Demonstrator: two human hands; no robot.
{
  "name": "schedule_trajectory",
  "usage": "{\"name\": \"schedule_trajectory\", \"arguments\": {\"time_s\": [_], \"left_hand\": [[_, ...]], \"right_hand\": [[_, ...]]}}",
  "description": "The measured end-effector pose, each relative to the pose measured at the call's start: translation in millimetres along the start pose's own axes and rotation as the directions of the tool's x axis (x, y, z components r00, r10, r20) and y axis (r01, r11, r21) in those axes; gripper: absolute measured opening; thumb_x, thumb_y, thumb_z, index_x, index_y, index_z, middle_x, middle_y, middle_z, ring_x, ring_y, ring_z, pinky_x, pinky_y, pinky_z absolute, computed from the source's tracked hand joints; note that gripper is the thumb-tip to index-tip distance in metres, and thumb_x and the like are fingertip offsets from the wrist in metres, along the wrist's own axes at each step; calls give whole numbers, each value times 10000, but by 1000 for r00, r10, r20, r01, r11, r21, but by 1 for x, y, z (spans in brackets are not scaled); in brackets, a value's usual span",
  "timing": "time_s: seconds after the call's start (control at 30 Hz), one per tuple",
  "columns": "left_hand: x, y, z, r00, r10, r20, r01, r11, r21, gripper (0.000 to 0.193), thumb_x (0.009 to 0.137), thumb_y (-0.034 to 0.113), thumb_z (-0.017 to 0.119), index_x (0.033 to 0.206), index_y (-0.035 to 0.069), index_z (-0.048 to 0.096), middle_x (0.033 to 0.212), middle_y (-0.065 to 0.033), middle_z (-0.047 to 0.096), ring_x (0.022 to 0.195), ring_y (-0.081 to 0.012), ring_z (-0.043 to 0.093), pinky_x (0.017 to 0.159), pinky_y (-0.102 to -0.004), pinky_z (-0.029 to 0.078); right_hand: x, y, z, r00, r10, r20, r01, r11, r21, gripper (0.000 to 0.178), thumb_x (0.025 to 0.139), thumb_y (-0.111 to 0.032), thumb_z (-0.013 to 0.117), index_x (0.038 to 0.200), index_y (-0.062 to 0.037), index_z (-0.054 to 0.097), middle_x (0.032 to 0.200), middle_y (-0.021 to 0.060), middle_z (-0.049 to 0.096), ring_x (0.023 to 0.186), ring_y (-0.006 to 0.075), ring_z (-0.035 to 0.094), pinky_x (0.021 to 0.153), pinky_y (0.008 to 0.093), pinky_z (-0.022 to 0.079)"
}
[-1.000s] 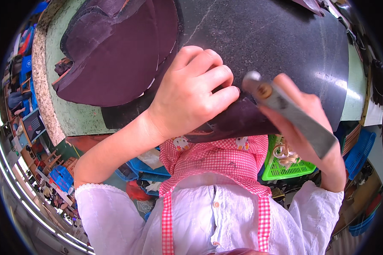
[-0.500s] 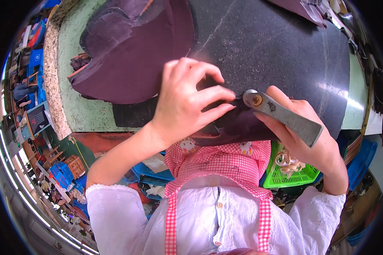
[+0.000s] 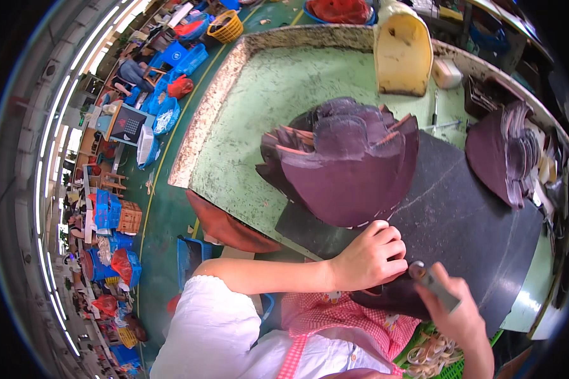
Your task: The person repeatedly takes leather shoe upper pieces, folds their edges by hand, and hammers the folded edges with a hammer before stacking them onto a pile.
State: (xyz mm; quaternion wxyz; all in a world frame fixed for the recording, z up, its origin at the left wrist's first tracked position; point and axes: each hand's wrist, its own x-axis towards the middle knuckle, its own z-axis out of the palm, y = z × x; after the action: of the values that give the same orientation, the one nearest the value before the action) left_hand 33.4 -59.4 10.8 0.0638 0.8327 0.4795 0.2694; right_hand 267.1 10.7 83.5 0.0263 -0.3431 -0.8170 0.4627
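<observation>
The green workbench (image 3: 265,120) fills the upper middle of the view, and a large dark cutting mat (image 3: 468,221) covers its near right part. On the mat's far edge lies a fanned stack of maroon leather pieces (image 3: 354,164), with a second, smaller stack (image 3: 499,151) further right and a yellow plastic container (image 3: 401,54) standing at the back of the bench. Nearest the body, at the mat's front edge, sits the single dark leather piece (image 3: 392,297) being worked on; much of it is hidden under the hands. The left hand (image 3: 367,259) presses down on this piece with curled fingers, while the right hand (image 3: 455,316) is clamped around a metal-handled knife (image 3: 433,284) whose tip I cannot see clearly. The two hands sit just beside each other, almost touching. That closeness looks like the main risk: if the blade slips or jumps out of the leather, it could run into the left fingertips right next to it. The piece also lies close to the mat's front edge, so a hard push might slide it off or let it pucker under the hand, spoiling the cut. A loosened left-hand press would probably cause the same shift.
</observation>
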Motion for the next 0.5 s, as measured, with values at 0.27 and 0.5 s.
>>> {"name": "schedule_trajectory", "arguments": {"time_s": [0.27,0.5], "left_hand": [[-10,3,-6,984,-160,-78,156,986,-62,133,838,266,806,893,182,719,1043,38,625,1084,-233,552,961,-442,403],[0,-7,-3,984,-167,-55,155,972,-178,148,808,221,809,903,167,710,997,37,627,1083,-216,561,940,-416,417]], "right_hand": [[10,-7,-3,998,-39,54,43,997,-60,210,968,-131,692,941,-33,508,680,215,597,659,456,653,557,483,506],[-5,-3,-19,988,130,-85,-125,990,62,191,993,-79,656,930,0,494,677,205,567,600,404,546,557,414,441]]}}
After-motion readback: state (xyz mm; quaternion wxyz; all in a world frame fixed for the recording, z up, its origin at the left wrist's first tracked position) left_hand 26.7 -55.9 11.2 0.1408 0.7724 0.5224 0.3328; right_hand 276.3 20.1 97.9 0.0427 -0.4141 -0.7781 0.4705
